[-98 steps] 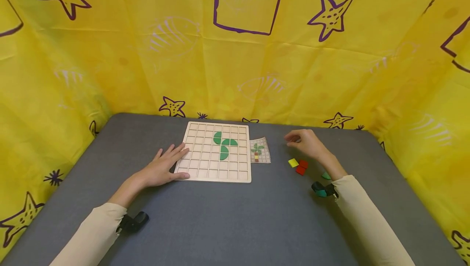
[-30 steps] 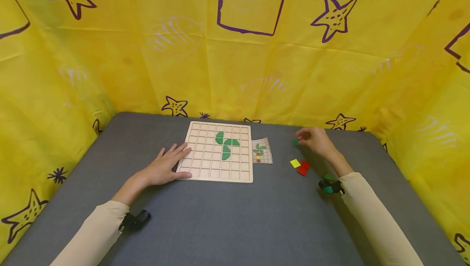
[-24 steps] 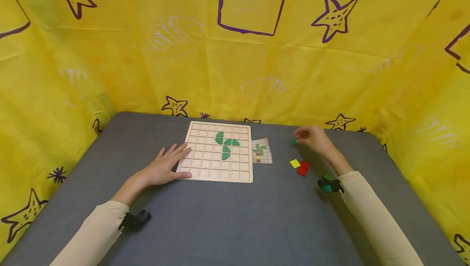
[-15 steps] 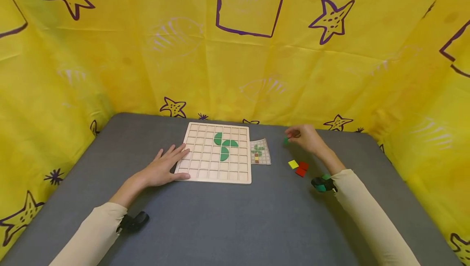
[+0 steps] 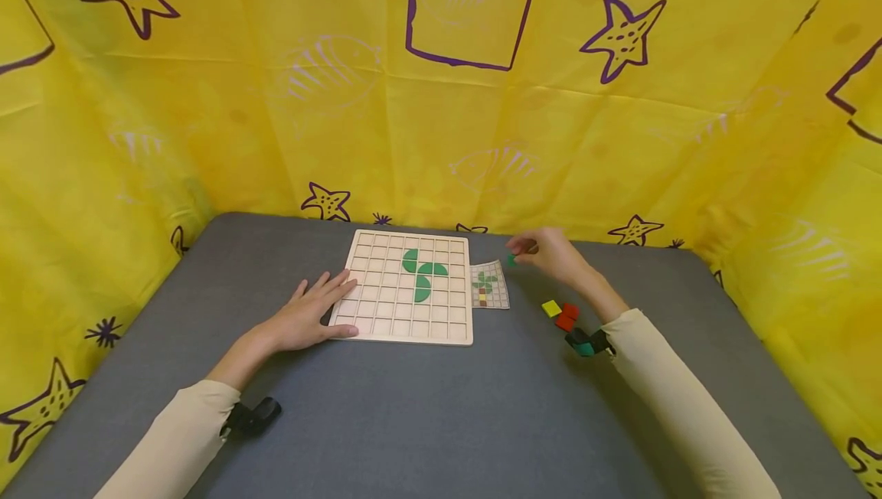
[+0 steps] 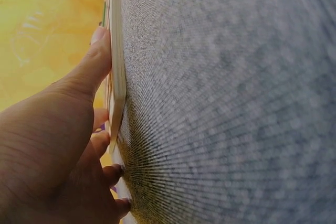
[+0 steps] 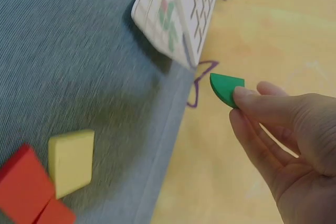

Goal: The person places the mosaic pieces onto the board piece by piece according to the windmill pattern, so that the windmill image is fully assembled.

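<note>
My left hand (image 5: pixel 310 317) rests on the left edge of a wooden grid board (image 5: pixel 386 327), fingers spread. In the left wrist view its thumb (image 6: pixel 97 59) lies along the board's edge. Several green quarter-circle pieces (image 5: pixel 422 288) sit in cells toward the board's upper right. Between thumb and fingers my right hand (image 5: pixel 551 254) pinches a loose green quarter-circle piece (image 7: pixel 227 86), held above the table just right of the pattern card (image 5: pixel 498 296). That card lies against the board's right side and shows a printed green, red and yellow design.
A yellow square tile (image 5: pixel 551 308) and red tiles (image 5: pixel 568 317) lie on the grey table (image 5: pixel 427 415) below the right hand. Each wrist wears a black strap (image 5: pixel 253 416). A yellow printed cloth (image 5: pixel 413 147) stands behind and at both sides.
My right hand has picked up a green quarter-circle piece and carried it left toward the card. Its forearm now hides the green piece on the table. The left hand stays on the board.
</note>
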`<state>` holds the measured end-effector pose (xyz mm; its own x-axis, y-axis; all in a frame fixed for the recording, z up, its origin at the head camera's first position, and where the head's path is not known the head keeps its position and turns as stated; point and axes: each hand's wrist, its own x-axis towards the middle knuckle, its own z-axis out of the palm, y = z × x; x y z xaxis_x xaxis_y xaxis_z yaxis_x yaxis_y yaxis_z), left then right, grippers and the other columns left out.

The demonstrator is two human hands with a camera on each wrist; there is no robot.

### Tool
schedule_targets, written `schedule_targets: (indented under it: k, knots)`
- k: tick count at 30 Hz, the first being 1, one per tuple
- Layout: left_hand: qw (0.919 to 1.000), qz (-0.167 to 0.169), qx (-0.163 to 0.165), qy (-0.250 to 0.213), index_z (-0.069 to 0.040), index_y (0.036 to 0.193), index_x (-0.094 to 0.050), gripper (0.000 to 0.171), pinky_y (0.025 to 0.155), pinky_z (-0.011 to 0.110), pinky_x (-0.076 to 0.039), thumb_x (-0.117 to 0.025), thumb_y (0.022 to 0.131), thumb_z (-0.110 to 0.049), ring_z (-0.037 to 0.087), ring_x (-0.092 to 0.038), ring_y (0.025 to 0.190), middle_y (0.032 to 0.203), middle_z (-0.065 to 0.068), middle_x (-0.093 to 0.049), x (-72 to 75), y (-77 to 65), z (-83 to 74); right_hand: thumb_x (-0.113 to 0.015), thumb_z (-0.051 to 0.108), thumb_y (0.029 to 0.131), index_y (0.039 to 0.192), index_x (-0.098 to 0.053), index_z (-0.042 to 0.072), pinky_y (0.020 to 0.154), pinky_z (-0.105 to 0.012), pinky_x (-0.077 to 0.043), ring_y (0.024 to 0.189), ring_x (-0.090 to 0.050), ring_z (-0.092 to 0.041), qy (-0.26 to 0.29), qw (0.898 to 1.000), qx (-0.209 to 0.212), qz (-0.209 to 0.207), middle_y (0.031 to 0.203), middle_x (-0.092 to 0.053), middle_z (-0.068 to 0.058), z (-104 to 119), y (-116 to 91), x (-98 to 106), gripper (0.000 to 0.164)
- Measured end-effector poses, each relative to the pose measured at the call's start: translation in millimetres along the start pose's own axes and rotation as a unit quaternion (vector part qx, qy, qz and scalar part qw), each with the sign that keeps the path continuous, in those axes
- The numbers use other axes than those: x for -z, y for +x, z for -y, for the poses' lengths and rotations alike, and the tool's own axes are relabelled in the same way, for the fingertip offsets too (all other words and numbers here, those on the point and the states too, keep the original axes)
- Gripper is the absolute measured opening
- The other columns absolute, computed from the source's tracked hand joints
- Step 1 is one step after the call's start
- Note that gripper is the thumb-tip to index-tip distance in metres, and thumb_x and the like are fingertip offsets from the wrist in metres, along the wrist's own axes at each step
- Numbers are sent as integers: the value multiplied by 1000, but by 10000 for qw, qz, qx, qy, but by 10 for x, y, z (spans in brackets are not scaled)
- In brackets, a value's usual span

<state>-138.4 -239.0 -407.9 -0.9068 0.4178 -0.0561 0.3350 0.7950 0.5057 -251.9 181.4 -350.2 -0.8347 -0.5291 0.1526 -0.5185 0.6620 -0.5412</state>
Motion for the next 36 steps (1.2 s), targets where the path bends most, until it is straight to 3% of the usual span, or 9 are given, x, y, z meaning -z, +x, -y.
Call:
schedule_targets:
  k: [11, 25, 36]
  knots:
    - [10000, 4, 32, 30, -5, 153, -31, 88, 110, 70, -1, -66, 88, -52, 51, -10, 144, 161, 20, -18, 7, -14, -9, -73, -6, 84, 105, -72, -5, 80, -41, -56, 88, -67, -27, 326, 9991, 262, 25, 96, -72, -15, 229, 151, -142, 21]
    - [10000, 15, 76, -25, -6, 154, -30, 90, 110, 69, 1, -67, 87, -54, 50, -9, 145, 161, 19, -18, 0, -15, -2, -72, -2, 86, 106, -71, -4, 80, -36, -56, 85, -67, -22, 314, 9967, 617, 421, 92, -72, -9, 384, 325, -379, 21]
    - [9998, 135, 150, 12, -10, 156, -26, 91, 112, 67, 3, -67, 88, -53, 47, -5, 147, 163, 15, -14, -3, 23, 29, -73, -3, 85, 108, -71, -3, 80, -33, -55, 85, -66, -21, 496, 9945, 712, 582, 92, -72, -13, 523, 448, -600, 23]
